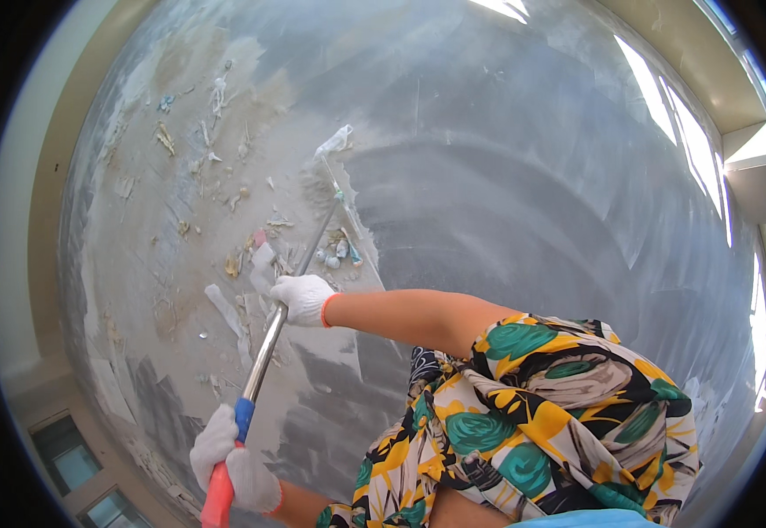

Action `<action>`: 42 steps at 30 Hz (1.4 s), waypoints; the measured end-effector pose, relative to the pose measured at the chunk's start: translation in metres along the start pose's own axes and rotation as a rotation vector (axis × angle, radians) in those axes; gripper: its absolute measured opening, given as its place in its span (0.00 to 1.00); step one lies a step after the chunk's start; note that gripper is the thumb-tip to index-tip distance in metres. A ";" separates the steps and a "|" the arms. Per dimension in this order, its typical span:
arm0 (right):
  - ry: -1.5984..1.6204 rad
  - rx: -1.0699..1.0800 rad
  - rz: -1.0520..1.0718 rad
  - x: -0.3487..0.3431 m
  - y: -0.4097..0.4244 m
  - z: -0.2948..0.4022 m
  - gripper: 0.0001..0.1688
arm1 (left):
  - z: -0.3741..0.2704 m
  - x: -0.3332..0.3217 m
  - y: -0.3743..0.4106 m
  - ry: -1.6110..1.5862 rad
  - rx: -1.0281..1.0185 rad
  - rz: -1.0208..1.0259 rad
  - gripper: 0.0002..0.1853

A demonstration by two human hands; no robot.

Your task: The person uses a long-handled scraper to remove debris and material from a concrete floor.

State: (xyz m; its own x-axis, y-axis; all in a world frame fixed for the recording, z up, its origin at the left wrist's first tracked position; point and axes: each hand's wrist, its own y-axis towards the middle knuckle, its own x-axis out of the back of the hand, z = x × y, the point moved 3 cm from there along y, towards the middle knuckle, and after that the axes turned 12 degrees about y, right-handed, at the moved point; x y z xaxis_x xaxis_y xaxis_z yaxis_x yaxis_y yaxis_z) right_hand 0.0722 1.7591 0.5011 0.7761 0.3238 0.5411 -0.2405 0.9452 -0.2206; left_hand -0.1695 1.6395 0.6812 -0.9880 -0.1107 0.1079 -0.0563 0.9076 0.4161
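Note:
My right hand [305, 300], in a white knitted glove with an orange cuff, grips the middle of a metal pole [265, 356]. Lower down, my left hand [234, 455], gloved alike, is closed around the pole's blue and red handle [219, 492]. The pole slants up to a thin, narrow head [340, 195] on the dusty floor; its exact kind cannot be told. A crumpled whitish scrap [334, 140] lies at the head's upper end, and small crumpled bits [332, 261] lie near its lower end. White strips [226, 310] lie left of the pole.
Pale dust and scattered debris [165, 138] cover the floor's left part. Darker grey floor [488, 204] stretches to the right, with bright sunlight patches [647, 86]. A pale wall [59, 165] borders the left, and window-like openings [66, 452] show at lower left.

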 end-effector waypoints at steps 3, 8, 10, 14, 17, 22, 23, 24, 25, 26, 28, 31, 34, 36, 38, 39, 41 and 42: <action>-0.047 -0.055 0.012 0.033 -0.039 0.012 0.15 | -0.014 -0.006 -0.003 -0.058 0.090 -0.097 0.10; -0.227 -0.349 -0.104 0.099 -0.054 -0.043 0.16 | 0.069 -0.074 0.051 -0.279 0.358 -0.015 0.08; -0.249 -0.458 -0.245 0.122 -0.105 -0.125 0.13 | 0.090 -0.131 0.055 -0.382 0.387 0.223 0.08; -0.335 -0.819 -0.429 0.157 -0.156 -0.192 0.11 | 0.141 -0.223 0.058 -0.574 0.457 0.559 0.09; -0.382 -0.833 -0.517 0.155 -0.150 -0.213 0.10 | 0.173 -0.243 0.077 -0.739 0.600 0.670 0.11; -0.387 -0.811 -0.463 0.117 -0.033 -0.125 0.20 | 0.224 -0.160 0.145 -0.673 0.514 0.498 0.05; -0.339 -0.778 -0.440 0.094 0.028 -0.077 0.23 | 0.229 -0.106 0.200 -0.609 0.491 0.486 0.03; -0.348 -0.725 -0.437 0.086 0.051 -0.056 0.27 | 0.235 -0.080 0.204 -0.601 0.471 0.429 0.04; -0.382 -0.653 -0.427 0.072 0.080 -0.047 0.30 | 0.234 -0.055 0.217 -0.592 0.438 0.341 0.03; -0.362 -0.620 -0.371 0.069 0.099 -0.046 0.30 | 0.227 -0.045 0.218 -0.566 0.411 0.245 0.03; -0.337 -0.487 -0.261 0.049 0.136 -0.042 0.24 | 0.229 -0.015 0.210 -0.492 0.344 0.084 0.02; -0.190 -0.320 -0.108 0.032 0.164 -0.037 0.19 | 0.178 -0.008 0.192 -0.223 0.281 -0.034 0.02; -0.109 -0.202 0.034 -0.012 0.218 -0.014 0.12 | 0.154 0.022 0.207 -0.084 0.263 -0.134 0.02; -0.065 -0.150 0.132 -0.045 0.246 -0.003 0.11 | 0.147 0.034 0.208 -0.034 0.261 -0.234 0.05; -0.018 -0.095 0.233 -0.070 0.258 -0.002 0.12 | 0.146 0.039 0.197 0.026 0.268 -0.301 0.05; -0.024 -0.056 0.266 -0.079 0.264 -0.003 0.12 | 0.147 0.044 0.193 0.057 0.272 -0.320 0.04; -0.030 0.024 0.326 -0.096 0.279 -0.002 0.13 | 0.149 0.054 0.188 0.068 0.279 -0.382 0.05; -0.042 0.029 0.361 -0.096 0.281 0.010 0.16 | 0.149 0.060 0.183 0.057 0.284 -0.437 0.06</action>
State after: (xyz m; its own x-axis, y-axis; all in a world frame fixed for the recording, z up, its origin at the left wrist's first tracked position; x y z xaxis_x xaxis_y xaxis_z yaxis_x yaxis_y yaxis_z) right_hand -0.0756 1.9937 0.3949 0.6137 0.6373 0.4661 -0.5113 0.7706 -0.3805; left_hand -0.2600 1.8591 0.6288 -0.8547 -0.5181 0.0313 -0.5060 0.8451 0.1729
